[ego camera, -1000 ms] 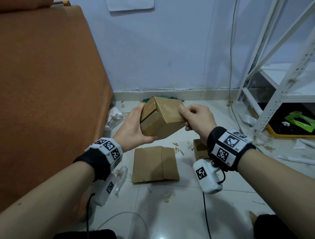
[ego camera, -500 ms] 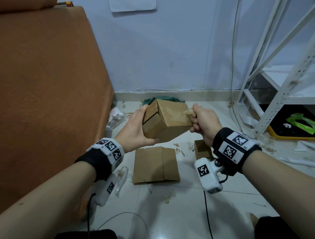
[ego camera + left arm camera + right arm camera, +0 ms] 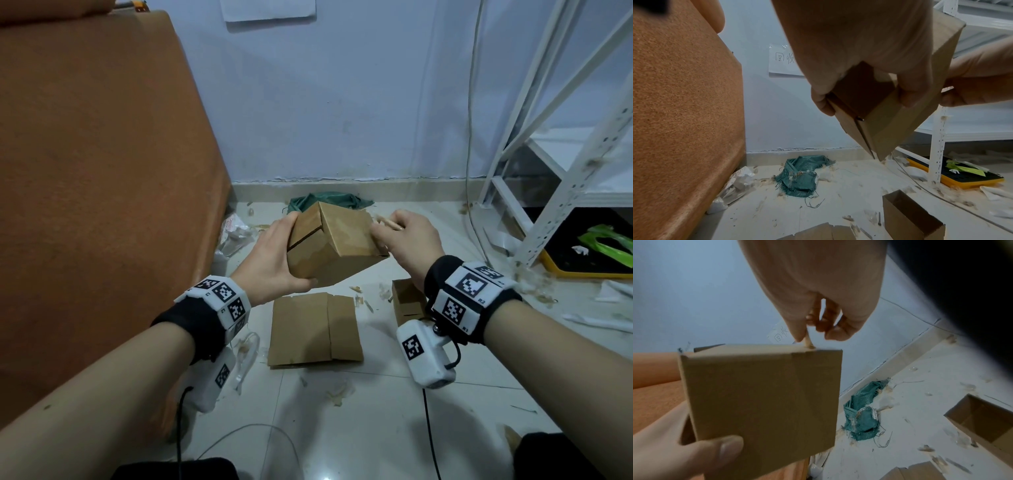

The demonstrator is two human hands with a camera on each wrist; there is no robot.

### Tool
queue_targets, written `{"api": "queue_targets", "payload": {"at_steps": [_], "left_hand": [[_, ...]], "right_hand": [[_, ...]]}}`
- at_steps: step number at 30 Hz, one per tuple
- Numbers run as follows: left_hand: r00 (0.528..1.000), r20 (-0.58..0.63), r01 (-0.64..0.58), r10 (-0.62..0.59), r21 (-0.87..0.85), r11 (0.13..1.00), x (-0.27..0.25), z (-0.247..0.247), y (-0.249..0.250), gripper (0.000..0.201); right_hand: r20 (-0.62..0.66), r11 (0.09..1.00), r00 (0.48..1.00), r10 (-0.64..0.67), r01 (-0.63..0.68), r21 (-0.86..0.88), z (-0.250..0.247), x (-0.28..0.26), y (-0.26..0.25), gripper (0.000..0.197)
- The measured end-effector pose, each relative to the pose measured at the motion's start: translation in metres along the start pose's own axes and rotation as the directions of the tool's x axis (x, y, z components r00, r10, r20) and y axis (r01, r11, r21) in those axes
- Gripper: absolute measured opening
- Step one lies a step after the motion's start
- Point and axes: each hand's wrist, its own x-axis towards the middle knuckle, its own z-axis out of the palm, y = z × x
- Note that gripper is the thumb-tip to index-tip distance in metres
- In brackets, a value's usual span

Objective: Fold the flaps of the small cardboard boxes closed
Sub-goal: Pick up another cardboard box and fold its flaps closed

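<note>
Above the littered tile floor (image 3: 342,428), the left hand (image 3: 274,257) grips a cardboard box (image 3: 335,246); the right hand (image 3: 407,236) pinches a tape strip (image 3: 807,341) at its edge, beside a flattened carton (image 3: 315,332).

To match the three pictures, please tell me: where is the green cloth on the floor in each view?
Head: green cloth at centre, behind the held box.
Left wrist: low centre-left, below the box.
Right wrist: lower right of centre.
Shared landmark: the baseboard behind it.
</note>
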Motion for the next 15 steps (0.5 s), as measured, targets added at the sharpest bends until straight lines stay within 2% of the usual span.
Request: {"api": "queue_targets", "payload": {"at_steps": [2,5,12,15], "left_hand": [[1.0,0.01,0.001,-0.001,0.004,1.0,-0.0011,0.0013,0.0008,0.101],[1.0,0.013,0.003,-0.003,0.003,1.0,-0.0001,0.0018,0.0028,0.101],[0.999,0.052,-0.006,0.005,0.009,1.0,-0.0006,0.0042,0.0076,0.103],[0.999,0.046,0.006,-0.008,0.059,0.998,0.0009,0.0064,0.0053,0.104]], "right_hand": [[-0.013,0.998,1.0,-0.014,0.013,-0.057,-0.0014,-0.0001,-0.0032,0.018],[-0.05,0.995,0.998,-0.024,0.019,-0.098,-0.0021,-0.0004,-0.0061,0.014],[-0.071,0.995,0.997,0.028,-0.035,-0.092,-0.004,0.0005,-0.0012,0.017],[-0.064,0.998,0.997,0.052,-0.055,-0.043,-0.0031,0.0002,-0.0002,0.01]]}}
